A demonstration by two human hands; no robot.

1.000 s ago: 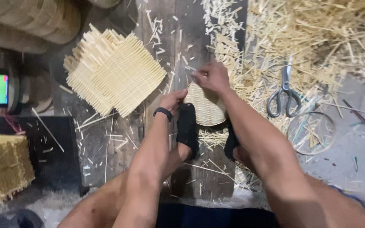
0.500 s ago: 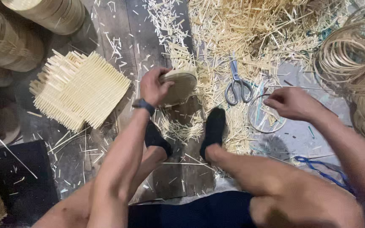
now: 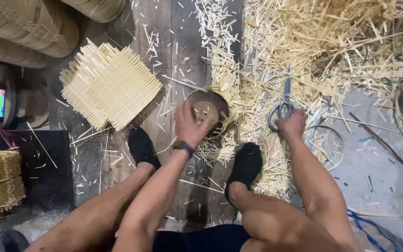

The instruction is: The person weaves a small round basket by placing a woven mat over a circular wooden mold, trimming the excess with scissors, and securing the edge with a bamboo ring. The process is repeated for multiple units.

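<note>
dark plank floor carries woven mat, scissors, scattered straw cuttings.

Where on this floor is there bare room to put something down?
The grey floor right of the right hand is mostly bare. Dark planks between the woven mat and the round bowl hold only scattered bits. Around the scissors, straw lies thick.
</note>
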